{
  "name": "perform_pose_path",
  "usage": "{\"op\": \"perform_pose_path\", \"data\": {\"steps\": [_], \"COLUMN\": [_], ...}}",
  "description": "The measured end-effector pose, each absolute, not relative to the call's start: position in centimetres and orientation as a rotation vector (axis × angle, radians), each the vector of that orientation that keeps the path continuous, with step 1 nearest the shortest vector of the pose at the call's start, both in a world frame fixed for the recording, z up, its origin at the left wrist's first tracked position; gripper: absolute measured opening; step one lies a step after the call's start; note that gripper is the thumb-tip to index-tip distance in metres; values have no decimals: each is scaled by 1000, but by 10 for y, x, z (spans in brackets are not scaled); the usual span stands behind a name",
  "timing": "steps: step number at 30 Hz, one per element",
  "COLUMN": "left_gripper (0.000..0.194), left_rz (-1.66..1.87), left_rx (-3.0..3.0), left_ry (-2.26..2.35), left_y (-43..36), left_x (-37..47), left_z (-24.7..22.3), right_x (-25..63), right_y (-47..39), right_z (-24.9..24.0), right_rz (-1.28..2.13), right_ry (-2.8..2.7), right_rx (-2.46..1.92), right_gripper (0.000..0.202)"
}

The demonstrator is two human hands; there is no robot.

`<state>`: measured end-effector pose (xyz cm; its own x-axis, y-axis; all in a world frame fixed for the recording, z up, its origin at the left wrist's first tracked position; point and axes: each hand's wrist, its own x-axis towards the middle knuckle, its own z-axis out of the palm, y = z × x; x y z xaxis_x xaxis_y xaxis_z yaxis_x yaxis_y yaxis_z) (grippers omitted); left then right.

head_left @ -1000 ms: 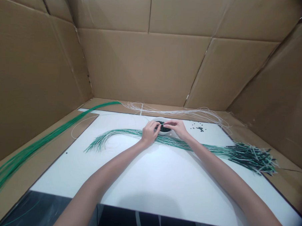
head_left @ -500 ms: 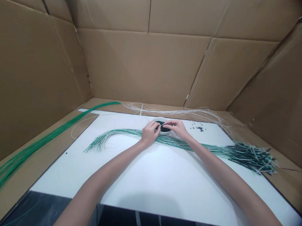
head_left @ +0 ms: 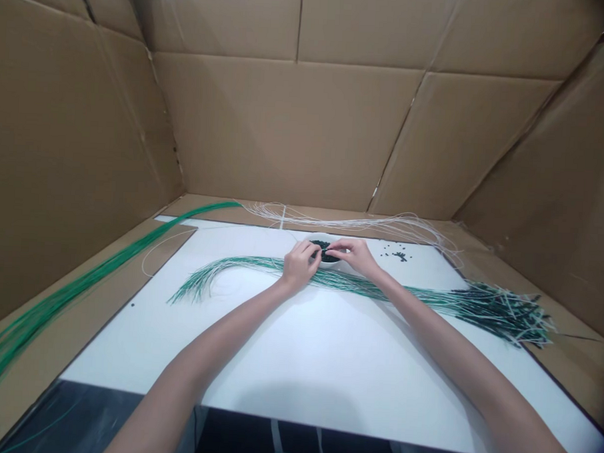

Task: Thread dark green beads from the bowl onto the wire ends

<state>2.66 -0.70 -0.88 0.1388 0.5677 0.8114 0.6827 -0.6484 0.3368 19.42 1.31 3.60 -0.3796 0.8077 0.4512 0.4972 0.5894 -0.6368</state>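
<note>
My left hand (head_left: pixel 299 261) is closed in a pinch at the left rim of a white bowl (head_left: pixel 336 267) full of small dark beads (head_left: pixel 322 246). A thin pale strand shows at its fingertips. My right hand (head_left: pixel 351 253) pinches over the bowl's right side, its fingertips almost meeting the left ones. What it grips is tiny and looks like a dark bead, partly hidden by the fingers. Just in front of the bowl, a long bundle of green and white strands (head_left: pixel 424 297) passes under both forearms, its right end thick with dark beaded tips (head_left: pixel 508 314).
Loose dark beads (head_left: pixel 399 256) lie scattered right of the bowl on the white board (head_left: pixel 297 346). Another green bundle (head_left: pixel 105 264) stretches along the left side, and white strands (head_left: pixel 352 223) run across the back. Cardboard walls (head_left: pixel 286 132) stand behind and at both sides.
Both hands stay pinched together over the bowl, with only slight finger movement. The whole view has shifted a little; the bundles and beads lie as before.
</note>
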Motion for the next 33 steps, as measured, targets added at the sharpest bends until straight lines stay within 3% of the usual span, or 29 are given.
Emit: {"op": "perform_pose_path", "data": {"steps": [9,33], "left_gripper": [13,16], "left_rz": [-1535,-1586], "left_rx": [-2265,-2253], "left_ry": [-1230,-1235], "left_y": [-7,-7], "left_x": [27,28], "left_z": [-9,-7], "right_x": [197,201], "right_y": [16,19], "right_z": [35,33], "right_rz": [393,672], "right_ry": [-2179,-2036], "right_rx": [-997,-1004], "right_gripper": [22,30]}}
